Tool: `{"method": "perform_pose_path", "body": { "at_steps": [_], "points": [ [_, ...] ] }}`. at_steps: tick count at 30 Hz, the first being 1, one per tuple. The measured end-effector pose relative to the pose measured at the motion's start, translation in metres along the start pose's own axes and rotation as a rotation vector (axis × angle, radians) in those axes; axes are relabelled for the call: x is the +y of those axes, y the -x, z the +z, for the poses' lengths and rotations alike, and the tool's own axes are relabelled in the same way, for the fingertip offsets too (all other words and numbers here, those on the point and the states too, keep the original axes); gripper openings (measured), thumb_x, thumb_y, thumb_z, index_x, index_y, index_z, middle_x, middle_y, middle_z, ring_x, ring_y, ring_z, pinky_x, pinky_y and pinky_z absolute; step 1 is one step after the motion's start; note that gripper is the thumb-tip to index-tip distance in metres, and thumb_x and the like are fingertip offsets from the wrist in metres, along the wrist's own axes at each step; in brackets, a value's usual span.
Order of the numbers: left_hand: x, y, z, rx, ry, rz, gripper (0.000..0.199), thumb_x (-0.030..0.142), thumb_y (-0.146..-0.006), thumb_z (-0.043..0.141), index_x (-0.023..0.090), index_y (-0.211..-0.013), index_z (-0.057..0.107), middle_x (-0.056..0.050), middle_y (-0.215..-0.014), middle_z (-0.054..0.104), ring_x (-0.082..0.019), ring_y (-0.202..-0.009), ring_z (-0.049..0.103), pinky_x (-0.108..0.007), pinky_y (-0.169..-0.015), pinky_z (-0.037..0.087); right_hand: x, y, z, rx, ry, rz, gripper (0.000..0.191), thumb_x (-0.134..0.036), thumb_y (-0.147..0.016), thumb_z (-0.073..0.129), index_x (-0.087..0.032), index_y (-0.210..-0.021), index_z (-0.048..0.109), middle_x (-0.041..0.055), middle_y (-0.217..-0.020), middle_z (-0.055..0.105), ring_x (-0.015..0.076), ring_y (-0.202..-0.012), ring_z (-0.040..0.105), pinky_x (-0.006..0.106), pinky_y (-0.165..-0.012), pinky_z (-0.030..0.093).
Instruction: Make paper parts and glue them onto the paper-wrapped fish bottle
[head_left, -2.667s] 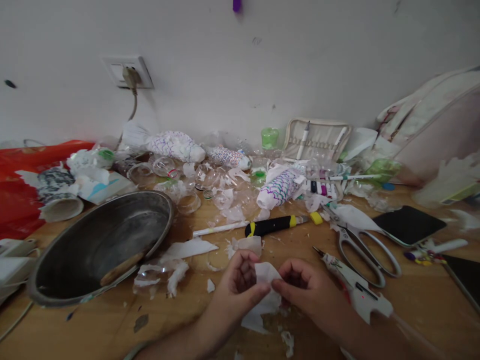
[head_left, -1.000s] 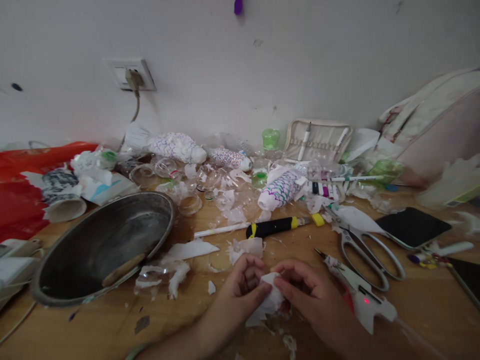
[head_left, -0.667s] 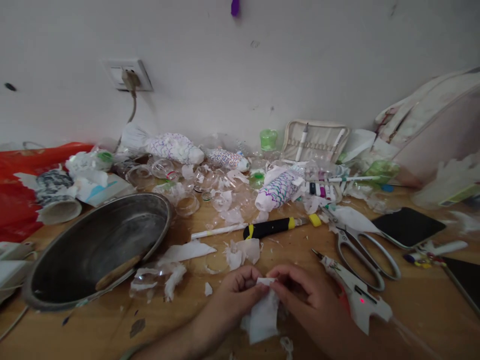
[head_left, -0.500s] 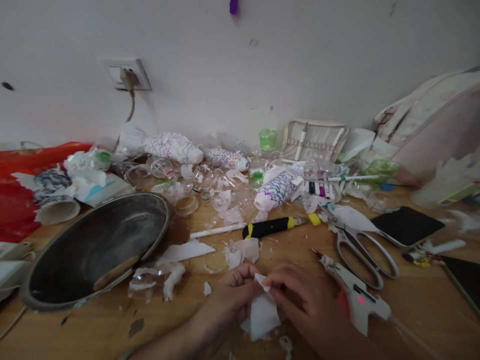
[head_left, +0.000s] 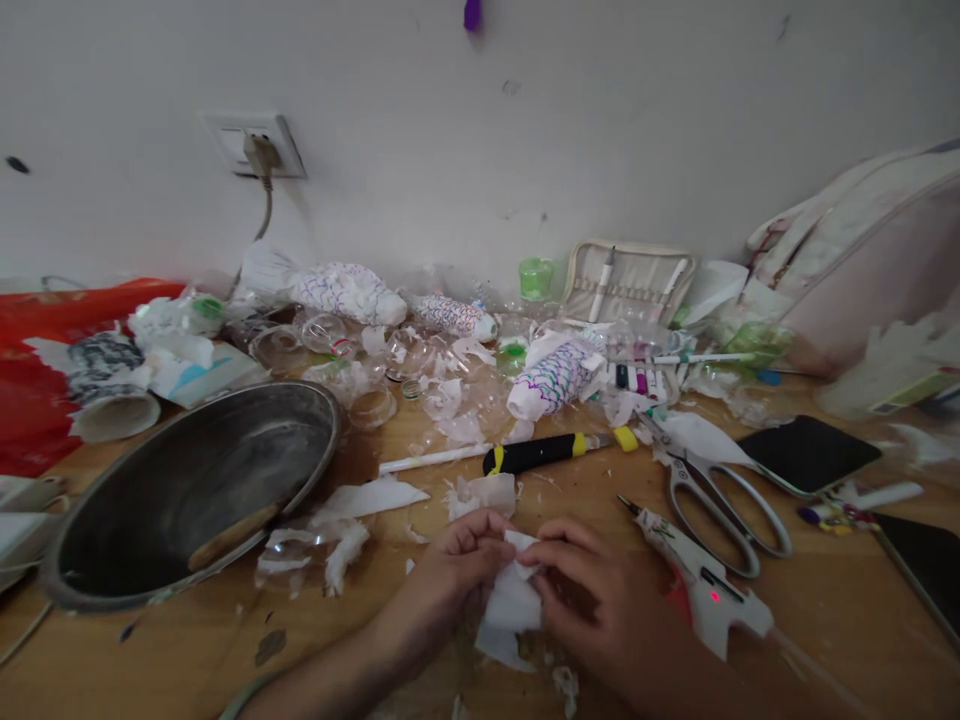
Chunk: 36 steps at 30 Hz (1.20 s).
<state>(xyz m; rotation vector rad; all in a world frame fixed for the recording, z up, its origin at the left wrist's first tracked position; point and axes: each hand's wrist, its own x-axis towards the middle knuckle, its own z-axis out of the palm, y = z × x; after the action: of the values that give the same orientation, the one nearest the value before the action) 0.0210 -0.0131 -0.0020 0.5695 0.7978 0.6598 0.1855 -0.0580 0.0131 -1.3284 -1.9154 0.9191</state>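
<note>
Near the table's front edge, my left hand (head_left: 461, 572) pinches a small piece of white paper (head_left: 512, 600) from its left side. My right hand (head_left: 592, 590) grips the same paper at its upper right, thumb and fingertips pressed together. The paper's lower part hangs loose between my hands, above other white scraps. Just right of my right hand lies a white glue gun (head_left: 701, 580) with a glowing red light. Beyond my hands rests a black and yellow utility knife (head_left: 536, 453), beside torn paper (head_left: 484, 495).
A dark metal basin (head_left: 202, 490) takes up the left side. Scissors (head_left: 720, 500) and a black phone-like slab (head_left: 810, 455) lie at right. Paper fish with drawn scales (head_left: 551, 380), plastic bottle pieces (head_left: 431, 365) and a marker case (head_left: 630, 280) crowd the back, by a pale backpack (head_left: 862, 260).
Both hands have shifted slightly up and left with the paper. The paper's folded top has turned a little between my fingers. The view has moved slightly.
</note>
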Motion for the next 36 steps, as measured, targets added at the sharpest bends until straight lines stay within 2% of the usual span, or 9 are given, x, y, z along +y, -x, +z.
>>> {"method": "perform_pose_path", "body": {
  "at_steps": [4,14,17,19,21,23,26,30,36],
  "points": [
    [-0.0011,-0.0018,-0.0030,-0.035,-0.032,0.008,0.033,0.030,-0.056,0.083,0.015,-0.073,0.058,0.002,-0.057,0.065,-0.007,-0.046,0.053,-0.017,-0.047,0.036,0.0001,0.0021,0.0007,-0.011,-0.033,-0.014,0.032,-0.007,-0.083,0.048,-0.023,-0.106,0.064,0.0023,-0.100,0.058,0.0122,-0.088,0.057,0.023,-0.077,0.045],
    [-0.0038,-0.0066,-0.0098,-0.054,-0.093,0.041,0.036,0.031,-0.056,0.084,0.016,-0.074,0.057,0.003,-0.059,0.067,-0.007,-0.046,0.055,-0.017,-0.048,0.038,0.0034,-0.0029,0.0015,0.001,0.004,0.073,0.024,-0.018,-0.087,0.044,-0.023,-0.094,0.066,0.0027,-0.087,0.060,0.0156,-0.079,0.057,0.028,-0.071,0.044],
    [-0.0047,-0.0066,-0.0087,-0.041,-0.118,0.029,0.037,0.032,-0.055,0.084,0.016,-0.073,0.055,0.002,-0.058,0.068,-0.009,-0.048,0.058,-0.018,-0.049,0.040,0.0042,-0.0020,0.0053,0.074,-0.001,0.183,0.018,-0.024,-0.084,0.048,-0.021,-0.096,0.061,0.0031,-0.084,0.062,0.0172,-0.075,0.058,0.030,-0.068,0.045],
    [-0.0049,-0.0063,-0.0075,-0.026,-0.139,0.030,0.037,0.032,-0.055,0.083,0.016,-0.072,0.054,0.001,-0.057,0.068,-0.009,-0.047,0.058,-0.018,-0.047,0.040,0.0042,-0.0020,0.0063,0.112,-0.022,0.282,0.023,-0.027,-0.080,0.052,-0.020,-0.101,0.057,0.0034,-0.082,0.063,0.0177,-0.072,0.059,0.030,-0.066,0.046],
    [-0.0044,-0.0057,-0.0060,-0.021,-0.149,0.043,0.037,0.034,-0.057,0.082,0.017,-0.072,0.053,0.001,-0.056,0.067,-0.009,-0.045,0.056,-0.017,-0.046,0.039,0.0040,-0.0027,0.0058,0.116,-0.038,0.322,0.022,-0.029,-0.079,0.052,-0.019,-0.097,0.058,0.0031,-0.079,0.062,0.0178,-0.070,0.058,0.030,-0.064,0.045],
    [-0.0032,-0.0047,-0.0042,-0.028,-0.165,0.055,0.038,0.036,-0.057,0.082,0.018,-0.072,0.052,0.002,-0.053,0.066,-0.009,-0.044,0.055,-0.018,-0.046,0.038,0.0037,-0.0039,0.0048,0.106,-0.033,0.295,0.014,-0.030,-0.080,0.051,-0.020,-0.085,0.060,0.0017,-0.073,0.060,0.0170,-0.068,0.056,0.029,-0.062,0.042],
    [-0.0012,-0.0033,-0.0018,-0.020,-0.223,0.057,0.041,0.042,-0.056,0.081,0.019,-0.074,0.052,0.002,-0.053,0.065,-0.010,-0.044,0.054,-0.019,-0.047,0.038,0.0036,-0.0049,0.0037,0.117,-0.019,0.250,0.016,-0.029,-0.081,0.049,-0.020,-0.070,0.055,0.0003,-0.068,0.055,0.0157,-0.066,0.051,0.028,-0.059,0.038],
    [0.0006,-0.0023,-0.0010,0.036,-0.353,0.040,0.041,0.049,-0.055,0.078,0.017,-0.068,0.056,0.004,-0.051,0.061,-0.009,-0.044,0.049,-0.020,-0.047,0.034,0.0034,-0.0027,0.0035,0.132,0.006,0.211,0.014,-0.026,-0.082,0.048,-0.020,-0.070,0.052,0.0011,-0.071,0.054,0.0163,-0.067,0.051,0.029,-0.061,0.038],
    [-0.0007,-0.0030,-0.0038,0.098,-0.390,0.031,0.038,0.046,-0.054,0.079,0.015,-0.056,0.057,0.006,-0.047,0.055,-0.007,-0.044,0.042,-0.019,-0.044,0.028,0.0021,0.0014,0.0050,0.108,0.211,0.087,0.010,-0.014,-0.081,0.045,-0.018,-0.075,0.052,0.0032,-0.078,0.060,0.0189,-0.075,0.057,0.031,-0.064,0.042]
  ]
}}
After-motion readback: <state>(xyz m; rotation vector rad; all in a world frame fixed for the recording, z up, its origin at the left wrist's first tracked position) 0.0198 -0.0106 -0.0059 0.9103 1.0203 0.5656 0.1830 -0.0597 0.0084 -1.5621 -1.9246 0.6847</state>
